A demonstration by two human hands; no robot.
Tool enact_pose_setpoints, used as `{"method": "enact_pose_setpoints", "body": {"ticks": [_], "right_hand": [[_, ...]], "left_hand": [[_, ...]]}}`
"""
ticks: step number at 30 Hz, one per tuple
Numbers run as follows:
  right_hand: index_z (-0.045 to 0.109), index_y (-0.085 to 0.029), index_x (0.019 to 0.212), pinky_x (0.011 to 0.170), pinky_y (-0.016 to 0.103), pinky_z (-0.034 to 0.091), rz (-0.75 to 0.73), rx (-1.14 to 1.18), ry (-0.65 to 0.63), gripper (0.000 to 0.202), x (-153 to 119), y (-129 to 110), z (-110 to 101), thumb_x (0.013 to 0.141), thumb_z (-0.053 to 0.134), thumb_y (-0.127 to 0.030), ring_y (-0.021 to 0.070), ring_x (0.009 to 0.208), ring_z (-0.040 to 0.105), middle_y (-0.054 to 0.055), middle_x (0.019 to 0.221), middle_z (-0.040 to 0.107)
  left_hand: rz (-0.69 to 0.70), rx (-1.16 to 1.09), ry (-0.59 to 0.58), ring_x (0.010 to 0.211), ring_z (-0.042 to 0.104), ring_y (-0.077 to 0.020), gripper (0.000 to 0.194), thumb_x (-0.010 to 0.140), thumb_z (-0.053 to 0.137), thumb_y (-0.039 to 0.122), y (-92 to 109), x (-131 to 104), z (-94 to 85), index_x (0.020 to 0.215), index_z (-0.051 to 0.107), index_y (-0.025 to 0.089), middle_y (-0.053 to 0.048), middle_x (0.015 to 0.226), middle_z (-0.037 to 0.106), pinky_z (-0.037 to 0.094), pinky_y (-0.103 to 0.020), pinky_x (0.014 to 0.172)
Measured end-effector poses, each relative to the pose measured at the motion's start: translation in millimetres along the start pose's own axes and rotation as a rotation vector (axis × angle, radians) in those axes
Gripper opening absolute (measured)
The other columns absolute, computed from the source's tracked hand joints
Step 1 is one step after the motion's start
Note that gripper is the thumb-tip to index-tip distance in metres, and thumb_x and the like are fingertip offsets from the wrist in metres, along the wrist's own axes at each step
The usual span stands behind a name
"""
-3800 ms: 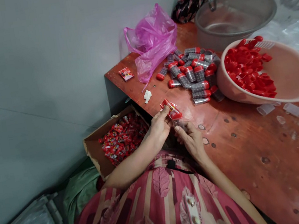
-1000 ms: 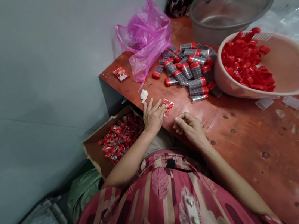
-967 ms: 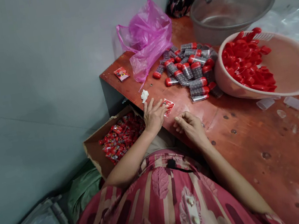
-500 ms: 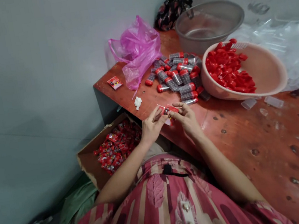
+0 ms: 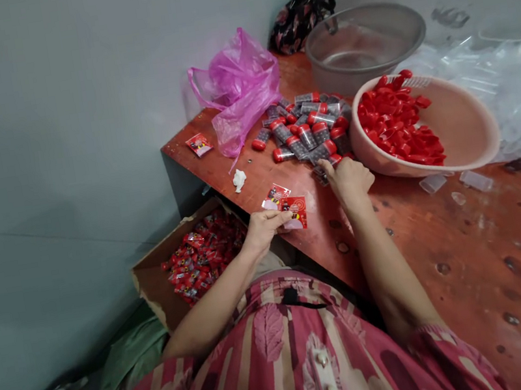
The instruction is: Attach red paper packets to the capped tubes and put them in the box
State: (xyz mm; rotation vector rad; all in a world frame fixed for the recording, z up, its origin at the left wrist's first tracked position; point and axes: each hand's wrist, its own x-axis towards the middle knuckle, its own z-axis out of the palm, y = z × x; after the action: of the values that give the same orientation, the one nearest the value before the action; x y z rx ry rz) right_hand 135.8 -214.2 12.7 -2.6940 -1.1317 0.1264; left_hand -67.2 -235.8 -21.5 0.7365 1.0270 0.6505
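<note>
My left hand pinches a small red printed packet by its edge over the table's front edge. Just behind that packet is another one like it; whether it is also held I cannot tell. My right hand is at the near side of a pile of clear tubes with red caps, filled with grey beads. Its thumb points toward the tubes and its other fingers are hidden, so a grip cannot be made out.
A pink basin of red plastic caps stands right of the pile, before a grey basin. Purple bag, single packet and white scrap lie left. Below is a cardboard box of filled red packets.
My right hand has left the packet and moved right to the tube pile. My left hand keeps hold of the packet, where two overlapping packets now show more fully.
</note>
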Motion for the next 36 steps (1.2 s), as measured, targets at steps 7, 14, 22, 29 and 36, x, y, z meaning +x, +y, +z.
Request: {"method": "enact_pose_setpoints", "body": {"ticks": [7, 14, 22, 29, 36], "right_hand": [[0.059, -0.012, 0.103, 0.077, 0.051, 0.045, -0.066, 0.077, 0.042, 0.037, 5.2, -1.2, 9.3, 0.081, 0.055, -0.042, 0.0359, 0.09, 0.063, 0.021, 0.097, 0.066], [0.052, -0.02, 0.1, 0.049, 0.028, 0.048, -0.14, 0.99, -0.171, 0.035, -57.5, 24.7, -0.9, 0.08, 0.057, -0.049, 0.0153, 0.051, 0.059, 0.001, 0.071, 0.064], [0.053, -0.022, 0.099, 0.049, 0.022, 0.052, -0.084, 1.27, -0.576, 0.029, -153.6, 24.4, 6.8, 0.077, 0.066, -0.037, 0.0114, 0.053, 0.063, -0.004, 0.066, 0.064], [0.05, -0.021, 0.096, 0.049, 0.022, 0.053, -0.05, 1.339, -0.485, 0.03, -152.8, 18.3, 17.8, 0.076, 0.067, -0.036, 0.0101, 0.05, 0.061, -0.005, 0.067, 0.065], [0.051, -0.02, 0.097, 0.048, 0.022, 0.053, -0.032, 1.369, -0.477, 0.03, -146.7, 17.7, 17.7, 0.077, 0.067, -0.035, 0.0099, 0.049, 0.061, -0.006, 0.065, 0.065]], "left_hand": [[-0.077, -0.249, 0.074, 0.053, 0.06, -0.0102, 0.027, 0.053, 0.082, 0.028, 5.5, 3.4, -4.3, 0.066, 0.068, 0.009, -0.005, 0.06, 0.066, 0.051, -0.022, 0.053], [-0.069, -0.381, 0.103, 0.052, 0.059, -0.0091, 0.014, 0.067, 0.073, 0.02, 11.5, 5.8, -6.2, 0.07, 0.066, 0.009, -0.004, 0.06, 0.065, 0.05, -0.02, 0.051], [0.006, -0.527, 0.1, 0.057, 0.059, -0.0083, 0.024, 0.063, 0.078, 0.026, 7.2, 8.6, -0.2, 0.066, 0.061, 0.01, -0.001, 0.062, 0.063, 0.05, -0.021, 0.061], [0.05, -0.596, 0.01, 0.059, 0.058, -0.0088, 0.032, 0.054, 0.083, 0.025, 8.0, -0.7, 17.9, 0.074, 0.061, 0.011, 0.001, 0.068, 0.064, 0.047, -0.022, 0.059], [0.095, -0.528, -0.024, 0.055, 0.056, -0.0085, 0.034, 0.054, 0.083, 0.031, 9.9, -6.2, 27.0, 0.073, 0.061, 0.011, 0.001, 0.066, 0.063, 0.044, -0.022, 0.056]]}}
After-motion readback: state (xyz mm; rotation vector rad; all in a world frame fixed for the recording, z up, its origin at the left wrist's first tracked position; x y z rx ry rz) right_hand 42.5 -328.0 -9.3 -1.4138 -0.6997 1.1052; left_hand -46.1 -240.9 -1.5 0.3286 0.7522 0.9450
